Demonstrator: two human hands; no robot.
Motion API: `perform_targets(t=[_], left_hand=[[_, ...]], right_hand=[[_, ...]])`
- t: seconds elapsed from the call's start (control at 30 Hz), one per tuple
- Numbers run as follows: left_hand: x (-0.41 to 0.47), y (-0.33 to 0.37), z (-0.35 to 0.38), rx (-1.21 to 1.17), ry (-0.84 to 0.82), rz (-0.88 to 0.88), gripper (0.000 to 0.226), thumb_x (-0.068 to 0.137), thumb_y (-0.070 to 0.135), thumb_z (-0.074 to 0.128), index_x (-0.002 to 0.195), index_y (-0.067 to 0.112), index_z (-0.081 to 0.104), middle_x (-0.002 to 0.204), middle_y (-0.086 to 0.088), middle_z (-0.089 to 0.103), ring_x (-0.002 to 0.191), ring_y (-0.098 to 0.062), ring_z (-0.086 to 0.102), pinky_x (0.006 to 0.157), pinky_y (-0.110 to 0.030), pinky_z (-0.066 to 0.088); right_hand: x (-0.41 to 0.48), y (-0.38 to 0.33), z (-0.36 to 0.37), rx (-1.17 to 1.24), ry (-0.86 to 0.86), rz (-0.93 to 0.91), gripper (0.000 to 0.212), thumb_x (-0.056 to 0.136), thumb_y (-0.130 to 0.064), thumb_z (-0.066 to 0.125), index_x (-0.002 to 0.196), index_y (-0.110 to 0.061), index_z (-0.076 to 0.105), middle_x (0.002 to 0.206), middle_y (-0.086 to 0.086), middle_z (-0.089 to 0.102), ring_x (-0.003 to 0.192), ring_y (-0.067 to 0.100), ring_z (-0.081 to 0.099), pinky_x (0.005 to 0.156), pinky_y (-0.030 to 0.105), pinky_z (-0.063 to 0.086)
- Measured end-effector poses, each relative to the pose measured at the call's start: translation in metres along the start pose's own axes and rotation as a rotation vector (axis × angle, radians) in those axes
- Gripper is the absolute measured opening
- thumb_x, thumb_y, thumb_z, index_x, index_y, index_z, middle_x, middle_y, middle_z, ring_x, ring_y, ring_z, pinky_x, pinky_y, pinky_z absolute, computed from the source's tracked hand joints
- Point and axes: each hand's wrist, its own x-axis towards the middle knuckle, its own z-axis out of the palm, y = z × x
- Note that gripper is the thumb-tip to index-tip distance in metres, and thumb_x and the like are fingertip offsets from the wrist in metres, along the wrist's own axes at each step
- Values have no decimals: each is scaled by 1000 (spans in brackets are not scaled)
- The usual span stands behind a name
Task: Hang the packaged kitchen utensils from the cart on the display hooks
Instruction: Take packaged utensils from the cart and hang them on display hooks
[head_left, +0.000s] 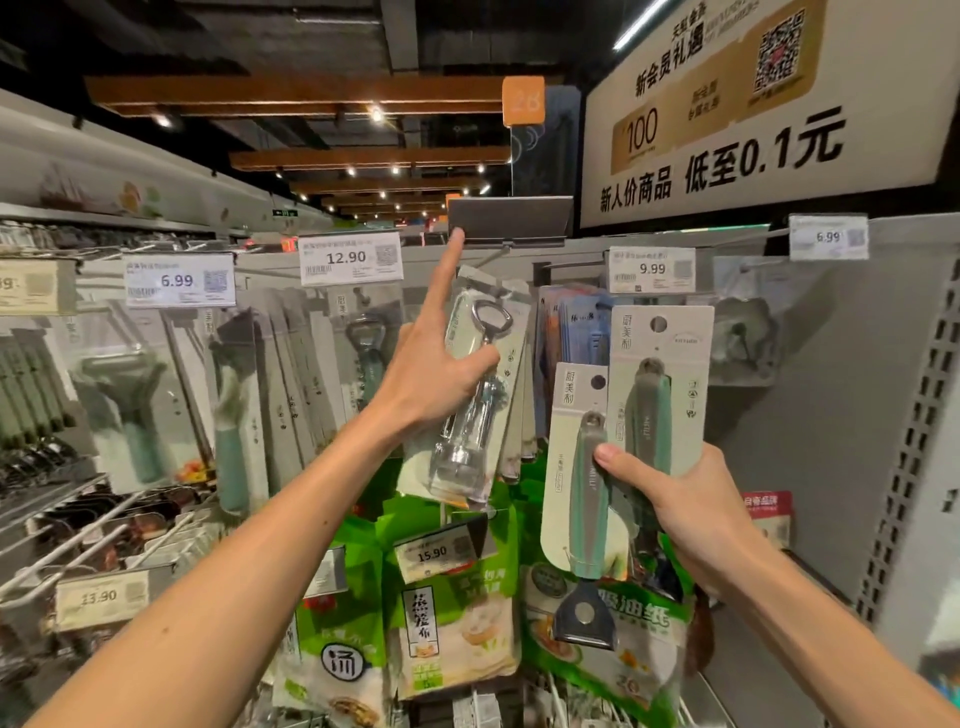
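Note:
My left hand (434, 364) grips a packaged corkscrew opener (470, 400) with thumb and curled fingers, while its straight index finger touches the flipped-up grey price-tag holder (509, 221) at the end of a display hook (488, 257). The pack's top sits just below that hook. My right hand (685, 509) grips two carded green-handled utensils (623, 447), one card overlapping the other, upright, to the right of the corkscrew pack. The cart is not in view.
Hooks along the pegboard carry peelers (130, 395) and openers under price tags 6.99 (179, 280), 12.90 (350, 257) and 9.99 (652, 269). Green food-bag packs (452, 597) hang below. A bare perforated panel (831, 415) stands at right, under a big white sign (753, 104).

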Motion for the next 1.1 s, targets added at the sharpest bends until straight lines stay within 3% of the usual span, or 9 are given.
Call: perform_targets(t=[0.07, 0.17, 0.27, 0.37, 0.6, 0.7, 0.8, 0.9, 1.1], left_hand=[[-5, -5, 12, 18, 33, 1, 105, 86, 9, 68, 155, 42, -3, 166, 5, 6, 129, -9, 43, 111, -13, 26], [-21, -20, 36, -64, 135, -127, 97, 86, 27, 76, 152, 41, 6, 163, 11, 13, 137, -23, 39, 116, -44, 24], [-24, -25, 48, -109, 175, -285, 82, 86, 40, 75, 149, 29, 23, 155, 0, 35, 133, -20, 43, 115, -41, 29], [-14, -20, 50, -76, 123, -400, 67, 92, 35, 68, 147, 13, 38, 139, 8, 47, 129, -11, 44, 99, -20, 30], [-32, -23, 48, -18, 190, -363, 65, 95, 30, 65, 148, 22, 29, 136, -5, 57, 119, -16, 56, 103, -34, 42], [-64, -15, 37, -163, 309, -306, 41, 102, 32, 53, 139, 27, 37, 112, 6, 65, 93, 0, 63, 89, -20, 48], [-98, -6, 26, -316, 139, -418, 28, 96, 43, 57, 118, 25, 56, 83, 12, 72, 78, -5, 68, 75, -24, 56], [-128, -13, 12, -358, 30, -500, 35, 79, 29, 77, 109, 15, 63, 91, 6, 74, 82, -4, 71, 74, -19, 57], [-187, -44, -66, -172, 100, -585, 27, 82, 12, 78, 102, 22, 62, 88, 11, 75, 82, -2, 72, 69, -19, 55]], right_hand=[[1, -2, 0, 20, -2, 0, 31, 79, -16, 77, 109, -20, 71, 101, -6, 77, 96, 13, 73, 96, 44, 54], [3, -6, 3, 41, -19, -6, 30, 81, -14, 76, 109, -22, 70, 103, -7, 77, 98, 13, 72, 96, 43, 53], [5, -9, 8, 56, -39, -9, 27, 81, -13, 76, 105, -24, 70, 103, -6, 77, 98, 14, 72, 97, 43, 53], [7, -9, 14, 68, -48, 1, 26, 81, -10, 76, 103, -24, 70, 101, -6, 77, 96, 13, 72, 96, 42, 54], [5, -5, 24, 76, -87, 34, 41, 80, -11, 77, 119, -14, 67, 108, -1, 75, 100, 16, 72, 96, 43, 54], [1, -1, 30, 86, -116, 48, 31, 81, -10, 76, 110, -18, 69, 105, -2, 76, 98, 15, 72, 95, 42, 55], [-6, 9, 47, 120, -163, 64, 24, 81, -9, 75, 103, -20, 70, 102, -2, 77, 96, 16, 73, 91, 40, 57], [-18, 20, 76, 155, -230, 88, 31, 75, -21, 76, 105, -16, 71, 103, 2, 77, 97, 21, 73, 87, 41, 59], [-49, 44, 153, 169, -459, 193, 27, 79, -39, 66, 103, -27, 69, 104, -7, 76, 98, 12, 72, 87, 35, 57]])
